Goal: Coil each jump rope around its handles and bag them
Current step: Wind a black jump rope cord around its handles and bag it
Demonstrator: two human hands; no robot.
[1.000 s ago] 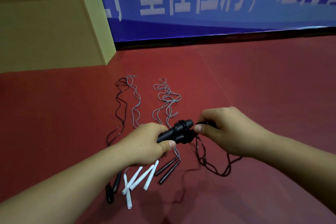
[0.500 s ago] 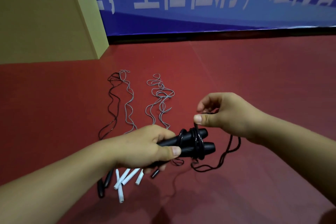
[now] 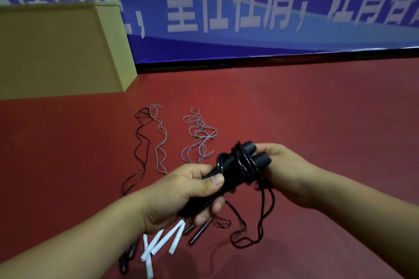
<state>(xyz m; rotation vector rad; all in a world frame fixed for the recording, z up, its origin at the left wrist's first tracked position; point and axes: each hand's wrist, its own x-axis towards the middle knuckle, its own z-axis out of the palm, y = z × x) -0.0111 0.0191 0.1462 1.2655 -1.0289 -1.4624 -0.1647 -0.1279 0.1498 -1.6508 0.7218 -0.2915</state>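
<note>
Jump-rope gear was laid over a red floor (image 3: 317,120), backed at twelve o'clock by a blue banner (image 3: 249,7) and at ten o'clock by a tan box (image 3: 56,52). Loose grey ropes (image 3: 199,138) were spread at the centre, white handles (image 3: 163,239) at six o'clock. Two black handles (image 3: 238,165), ringed by black cord (image 3: 243,166), were gripped by the left hand (image 3: 181,192); their top ends were held by the right hand (image 3: 285,172), slack cord pinched beneath
</note>
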